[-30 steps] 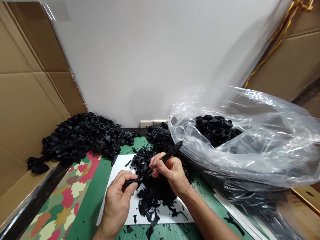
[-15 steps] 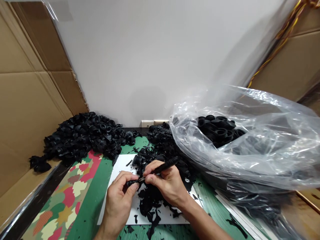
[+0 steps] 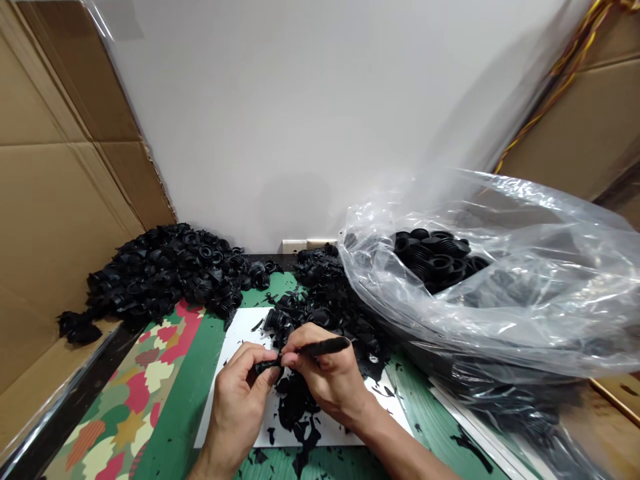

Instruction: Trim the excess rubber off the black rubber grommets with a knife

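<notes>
We see the part pinched between left hand thumb and fingers, long axis roughly crosswise; right hand, closed round the tool, sits at its right end.

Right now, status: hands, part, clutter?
Left hand pinches black part. Right hand grips tool close by, tip hidden. Scraps litter sheet below.

Left hand and right hand both bare, right forearm uncovered as well
</notes>
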{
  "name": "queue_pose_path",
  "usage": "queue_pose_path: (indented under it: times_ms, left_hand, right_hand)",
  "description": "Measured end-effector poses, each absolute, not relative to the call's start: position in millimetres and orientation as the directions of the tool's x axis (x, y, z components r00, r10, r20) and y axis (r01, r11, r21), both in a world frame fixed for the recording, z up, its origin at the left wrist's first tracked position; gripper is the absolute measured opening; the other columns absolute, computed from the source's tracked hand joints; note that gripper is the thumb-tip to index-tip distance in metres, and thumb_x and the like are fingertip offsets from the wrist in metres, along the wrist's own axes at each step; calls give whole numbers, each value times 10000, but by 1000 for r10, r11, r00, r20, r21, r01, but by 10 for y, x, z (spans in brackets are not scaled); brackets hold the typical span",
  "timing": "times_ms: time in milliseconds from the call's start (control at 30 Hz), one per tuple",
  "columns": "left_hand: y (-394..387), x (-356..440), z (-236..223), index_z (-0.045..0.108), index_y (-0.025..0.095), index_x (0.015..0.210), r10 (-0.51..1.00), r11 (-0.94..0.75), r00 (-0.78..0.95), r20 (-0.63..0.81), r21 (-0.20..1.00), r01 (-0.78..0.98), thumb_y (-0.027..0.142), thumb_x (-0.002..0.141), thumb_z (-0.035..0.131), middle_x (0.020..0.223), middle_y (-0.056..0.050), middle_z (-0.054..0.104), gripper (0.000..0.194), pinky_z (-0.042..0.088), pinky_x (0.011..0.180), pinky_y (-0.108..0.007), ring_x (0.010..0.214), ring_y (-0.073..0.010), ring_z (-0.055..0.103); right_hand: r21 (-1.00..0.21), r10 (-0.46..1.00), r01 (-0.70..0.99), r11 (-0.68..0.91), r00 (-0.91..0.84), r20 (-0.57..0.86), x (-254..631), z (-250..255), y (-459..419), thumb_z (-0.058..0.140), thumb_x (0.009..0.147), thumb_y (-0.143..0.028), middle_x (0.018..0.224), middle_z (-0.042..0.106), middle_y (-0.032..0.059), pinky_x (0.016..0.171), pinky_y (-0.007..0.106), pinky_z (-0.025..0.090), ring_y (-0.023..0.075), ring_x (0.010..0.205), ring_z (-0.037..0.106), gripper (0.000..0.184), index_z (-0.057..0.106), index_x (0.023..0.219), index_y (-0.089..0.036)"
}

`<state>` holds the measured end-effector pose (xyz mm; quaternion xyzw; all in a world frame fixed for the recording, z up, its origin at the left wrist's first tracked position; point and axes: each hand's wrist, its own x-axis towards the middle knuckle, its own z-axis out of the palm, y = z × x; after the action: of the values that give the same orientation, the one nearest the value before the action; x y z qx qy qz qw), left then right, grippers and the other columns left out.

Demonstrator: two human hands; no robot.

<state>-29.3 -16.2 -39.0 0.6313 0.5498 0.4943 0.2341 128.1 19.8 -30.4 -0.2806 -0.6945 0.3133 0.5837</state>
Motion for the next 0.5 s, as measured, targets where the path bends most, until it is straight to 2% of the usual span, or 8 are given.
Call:
queue_pose_path:
  times_ms: [67, 167, 333, 500]
  left_hand:
    - [-164, -285, -388, 680, 203, 746, 928, -265, -114, 355, 843, 468, 212, 720, 614, 746, -29, 660, 72, 495, 646, -268, 720, -185, 623]
    - [-166, -269, -389, 681, 200, 744, 937, -213, -146, 316, 852, 478, 225, 701, 620, 732, -23, 650, 78, 479, 577, -257, 653, -172, 602]
    - [-169, -262, -382, 677, 191, 741, 948, -151, -180, 261, 871, 468, 263, 696, 619, 702, -10, 624, 102, 449, 504, -248, 549, -143, 553]
    - [-171, -272, -374, 676, 188, 719, 946, -126, -205, 252, 866, 484, 283, 690, 619, 690, -13, 632, 115, 460, 533, -255, 568, -151, 568]
  right_hand:
    - [-768, 770, 53, 638, -70, 635, 1293, -313, 216, 584, 825, -223, 649, 618, 27, 527, 247, 452, 139, 566, 570, 131, 641, 714, -184]
    - [-853, 853, 27, 522, 16, 522, 1326, -321, 264, 596, 804, -244, 610, 601, 8, 489, 239, 441, 128, 504, 559, 128, 624, 695, -185]
    - [-953, 954, -45, 299, -17, 300, 1351, -324, 306, 615, 756, -284, 518, 580, -13, 476, 237, 428, 137, 474, 553, 128, 623, 687, -176]
    - [-970, 972, -98, 221, -54, 227, 1337, -296, 298, 634, 714, -310, 508, 567, -18, 478, 238, 424, 138, 467, 542, 145, 624, 683, -169]
